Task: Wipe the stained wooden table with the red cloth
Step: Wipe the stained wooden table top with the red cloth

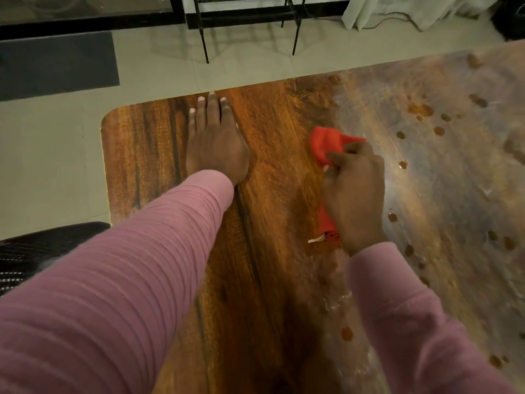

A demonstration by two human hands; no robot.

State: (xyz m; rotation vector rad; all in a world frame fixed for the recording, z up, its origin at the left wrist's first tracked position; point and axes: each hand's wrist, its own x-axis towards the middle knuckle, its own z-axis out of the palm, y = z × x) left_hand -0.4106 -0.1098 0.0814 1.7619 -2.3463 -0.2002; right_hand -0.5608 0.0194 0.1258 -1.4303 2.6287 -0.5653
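Note:
The wooden table (147,143) fills the middle and right of the head view. Its right half is hazy and dotted with brown stains (420,109). My right hand (355,191) grips the bunched red cloth (326,143) and holds it down on the wood near the table's middle. Part of the cloth shows below my palm, with a small white tag. My left hand (216,140) lies flat on the table to the left of the cloth, fingers straight and reaching the far edge.
A black chair (42,248) sits at the table's near-left corner. Beyond the far edge are pale floor tiles, a dark mat (56,64), black metal furniture legs (204,38) and a white curtain (397,9) with a cable.

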